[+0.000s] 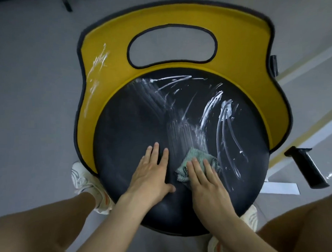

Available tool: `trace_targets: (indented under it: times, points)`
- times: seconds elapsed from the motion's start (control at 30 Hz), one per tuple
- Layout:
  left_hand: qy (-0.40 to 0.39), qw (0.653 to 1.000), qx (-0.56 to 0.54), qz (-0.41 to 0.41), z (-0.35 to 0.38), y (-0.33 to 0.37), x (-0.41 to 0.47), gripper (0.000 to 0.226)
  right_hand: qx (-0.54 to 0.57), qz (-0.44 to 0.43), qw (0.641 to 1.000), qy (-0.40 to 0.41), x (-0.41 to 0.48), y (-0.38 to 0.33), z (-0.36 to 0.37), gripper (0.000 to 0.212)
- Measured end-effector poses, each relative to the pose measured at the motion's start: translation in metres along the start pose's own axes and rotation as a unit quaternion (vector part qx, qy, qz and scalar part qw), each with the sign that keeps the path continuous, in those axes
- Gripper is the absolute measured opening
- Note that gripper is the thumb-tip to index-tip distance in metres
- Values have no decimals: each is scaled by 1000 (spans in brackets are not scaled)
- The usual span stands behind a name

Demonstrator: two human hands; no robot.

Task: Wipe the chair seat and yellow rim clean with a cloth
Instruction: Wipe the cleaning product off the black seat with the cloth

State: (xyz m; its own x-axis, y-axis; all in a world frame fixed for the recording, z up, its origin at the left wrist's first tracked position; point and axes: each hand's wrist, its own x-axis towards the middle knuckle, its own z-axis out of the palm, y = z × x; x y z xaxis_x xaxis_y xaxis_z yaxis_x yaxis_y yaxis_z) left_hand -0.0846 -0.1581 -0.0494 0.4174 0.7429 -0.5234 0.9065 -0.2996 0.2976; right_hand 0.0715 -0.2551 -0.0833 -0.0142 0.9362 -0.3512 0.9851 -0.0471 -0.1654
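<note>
A grey floor (31,77) fills the scene, crossed at the far right by pale and yellow painted stripes (309,64). On it stands a chair seen from above. Its broad yellow rim with dark piping (113,52) curves round the far side and both flanks of the seat, and an oval cut-out (171,44) opens through its far middle. A patch of white streaks (99,60) marks the rim on the far left.

The round dark padded seat (127,131) lies nearer, with white smears (225,112) spread over its middle and right half, while its left half looks mostly clean.

To the right of the chair, a black oblong object (306,168) lies on the floor beside a white sheet (280,187).

The person's left hand (150,175) rests flat on the near middle of the seat, fingers straight and spread, holding nothing. The right hand (204,179) lies just beside it, fingers straight, pressing down on a crumpled green checked cloth (200,156). The cloth sits on the seat at the near edge of the smears, its far part showing beyond the fingertips.

A white trainer with orange marks (84,181) stands on the floor at the near left edge of the chair
</note>
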Motion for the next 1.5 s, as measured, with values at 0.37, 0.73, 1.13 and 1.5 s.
trace_targets:
  times: [0.37,0.73,1.13,1.5]
  points:
    - [14,1000,-10,1,1,-13,13,115,-46,3,999,21,59,10,-29,71]
    - [38,999,-6,-21,-13,-21,30,109,-40,-26,999,12,154,-9,-64,67]
    - [45,996,-37,-63,-25,-35,47,104,-30,-63,997,-15,65,-9,-37,73]
    - [15,998,-20,-54,-37,-37,50,104,-82,-40,996,20,213,-11,-70,64]
